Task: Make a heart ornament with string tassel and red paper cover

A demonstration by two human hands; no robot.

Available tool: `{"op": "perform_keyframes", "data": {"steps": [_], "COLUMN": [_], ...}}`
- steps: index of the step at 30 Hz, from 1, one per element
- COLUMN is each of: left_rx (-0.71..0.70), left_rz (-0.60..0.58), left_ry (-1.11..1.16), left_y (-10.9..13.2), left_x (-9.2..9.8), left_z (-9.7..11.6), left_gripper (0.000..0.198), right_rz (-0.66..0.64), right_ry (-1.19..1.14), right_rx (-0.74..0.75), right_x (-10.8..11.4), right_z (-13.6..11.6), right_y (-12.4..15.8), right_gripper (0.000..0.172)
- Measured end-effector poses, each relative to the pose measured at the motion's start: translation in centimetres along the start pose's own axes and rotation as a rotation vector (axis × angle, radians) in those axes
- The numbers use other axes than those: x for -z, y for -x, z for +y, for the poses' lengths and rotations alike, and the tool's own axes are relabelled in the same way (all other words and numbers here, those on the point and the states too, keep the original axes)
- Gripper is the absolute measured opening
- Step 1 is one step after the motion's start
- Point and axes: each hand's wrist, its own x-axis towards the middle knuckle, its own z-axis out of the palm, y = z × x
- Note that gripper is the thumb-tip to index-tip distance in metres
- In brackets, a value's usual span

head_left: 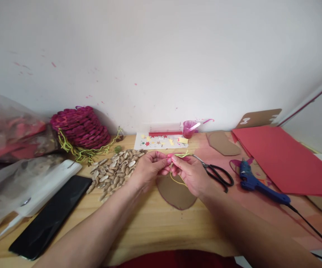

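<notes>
Yellow yarn (pixel 186 154): pinching between closed fingertips of left hand (pixel 152 163) and right hand (pixel 188 169) above cardboard (pixel 176 195), probably steadying it for fine control.

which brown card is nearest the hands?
The rounded card on bare wood, partly hidden by the right hand. The others are farther back: one card on pink paper, another standing by the wall.

On the pale wooden table (pixel 155 230), a rounded brown cardboard piece (pixel 177 195) lies beneath a thin yellow string (pixel 178 182). Left are tan shells (pixel 114 171), then a flat black phone (pixel 51 216); behind the shells, a woven magenta bundle (pixel 79 126). Right are black-handled scissors (pixel 219 174), then a blue plastic glue gun (pixel 261 187). Flat red sheets (pixel 284 158) lie behind the gun.
</notes>
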Motion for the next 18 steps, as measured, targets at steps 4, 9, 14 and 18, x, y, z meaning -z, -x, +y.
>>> {"op": "perform_keyframes", "data": {"steps": [4,9,14,18], "left_rx": [0.011,0.062,0.088,0.107], "left_rz": [0.063,0.164,0.148,0.115], "left_ry": [0.064,0.094,0.150,0.181], "left_y": [-0.01,-0.17,-0.32,-0.40], "left_x": [-0.18,-0.38,-0.41,-0.28], "left_z": [0.06,0.05,-0.21,-0.32], "left_gripper": [0.040,0.025,0.020,0.021], "right_rz": [0.033,0.063,0.051,0.047], "right_ry": [-0.029,-0.082,-0.047,0.015], "right_rx": [-0.001,-0.006,0.020,0.036], "right_x": [0.03,0.00,0.01,-0.10], "right_z": [0.16,0.24,0.23,0.09], "right_y": [-0.09,-0.13,-0.09,-0.02], "right_gripper": [0.025,0.026,0.024,0.028]}}
